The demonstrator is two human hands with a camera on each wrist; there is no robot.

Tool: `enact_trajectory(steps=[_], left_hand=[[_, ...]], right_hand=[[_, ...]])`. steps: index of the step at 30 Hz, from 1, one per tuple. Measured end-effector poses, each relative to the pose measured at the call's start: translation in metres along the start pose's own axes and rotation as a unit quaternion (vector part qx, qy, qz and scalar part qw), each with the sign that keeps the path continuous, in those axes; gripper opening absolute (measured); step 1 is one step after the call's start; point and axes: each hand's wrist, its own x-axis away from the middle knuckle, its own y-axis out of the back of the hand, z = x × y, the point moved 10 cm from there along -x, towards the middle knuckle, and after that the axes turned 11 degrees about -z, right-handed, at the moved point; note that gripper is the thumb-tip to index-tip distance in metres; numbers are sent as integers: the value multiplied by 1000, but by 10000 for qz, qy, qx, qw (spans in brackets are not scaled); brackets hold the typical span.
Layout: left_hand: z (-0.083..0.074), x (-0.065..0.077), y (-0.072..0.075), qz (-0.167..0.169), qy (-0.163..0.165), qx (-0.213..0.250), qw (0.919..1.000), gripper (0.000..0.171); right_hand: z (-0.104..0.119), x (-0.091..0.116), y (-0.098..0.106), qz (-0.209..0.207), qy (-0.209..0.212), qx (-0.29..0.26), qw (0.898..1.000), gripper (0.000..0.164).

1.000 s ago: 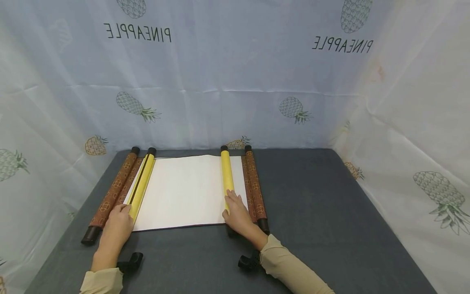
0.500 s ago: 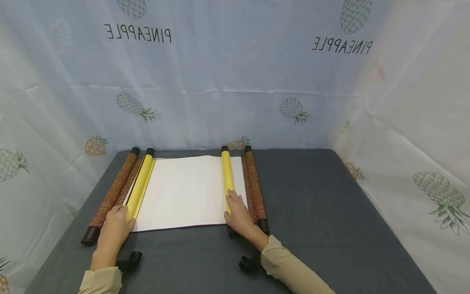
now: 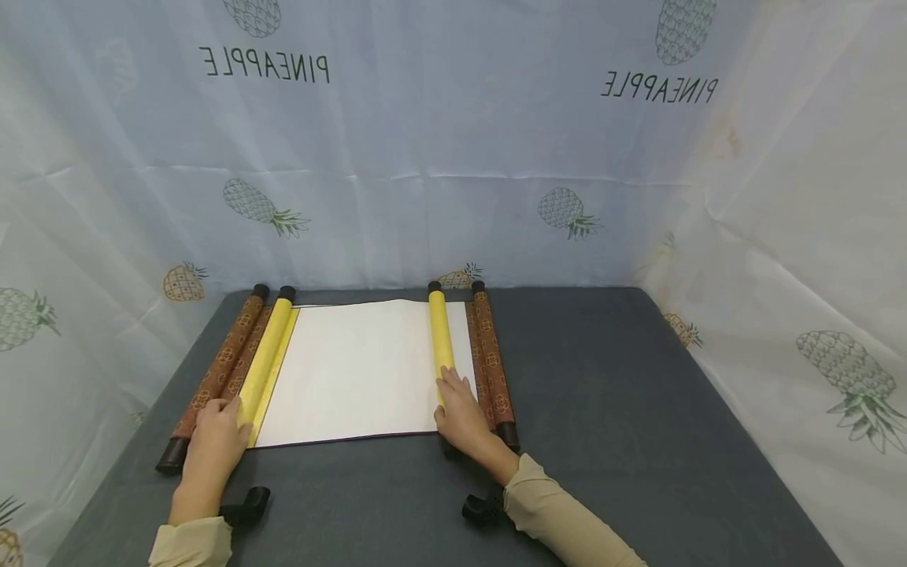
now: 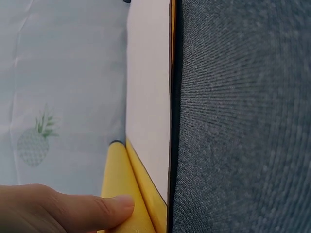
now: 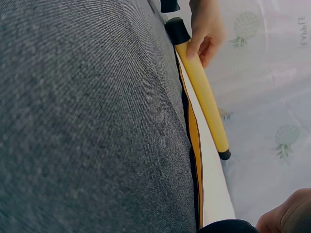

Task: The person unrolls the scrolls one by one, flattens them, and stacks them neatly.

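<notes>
A white-sheeted scroll [image 3: 354, 370] lies partly unrolled between two yellow rolls with black end caps. My left hand [image 3: 212, 441] grips the near end of the left yellow roll [image 3: 265, 354]; in the left wrist view its thumb [image 4: 109, 211] presses on the roll. A flat yellow strip [image 3: 276, 370] shows along this roll's right side. My right hand [image 3: 464, 413] holds the near part of the right yellow roll [image 3: 440, 331], thumb on the left and fingers over the top. In the right wrist view, only part of that hand [image 5: 291, 213] shows.
Brown patterned rolls [image 3: 220, 370] [image 3: 492, 354] with black caps lie outside the yellow ones on the dark grey table [image 3: 581, 378]. A pineapple-print curtain [image 3: 397, 220] stands behind and at both sides. Black wrist-worn devices [image 3: 246, 506] [image 3: 483, 509] sit by the wrists.
My left hand has turned and shifted the left yellow roll slightly left toward the brown roll, covering the dark line beside it and baring a yellow strip. The right hand has barely moved.
</notes>
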Motion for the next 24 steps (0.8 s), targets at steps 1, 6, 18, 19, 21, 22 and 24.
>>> enact_trajectory(steps=[1, 6, 18, 19, 21, 22, 24], left_hand=[[0, 0, 1, -34, 0, 3, 10000, 50], [2, 1, 3, -113, 64, -31, 9999, 47], [10, -1, -3, 163, 363, -105, 9992, 44], [11, -1, -4, 181, 391, -108, 9990, 44], [11, -1, -4, 200, 449, -128, 9987, 44], [12, -1, -4, 228, 493, -145, 9984, 44], [13, -2, -5, 296, 605, -183, 9976, 45]], right_hand=[[0, 0, 0, -15, -3, 39, 10000, 43], [-1, -1, 4, -151, 8, 121, 9998, 42], [-5, -1, 8, -115, -118, 70, 9998, 47], [-5, -1, 8, -119, -128, 54, 9998, 47], [-5, -1, 9, -125, -132, 46, 9998, 47], [-5, -1, 9, -124, -146, 41, 9998, 47], [-4, -1, 10, -123, -164, 28, 9998, 47]])
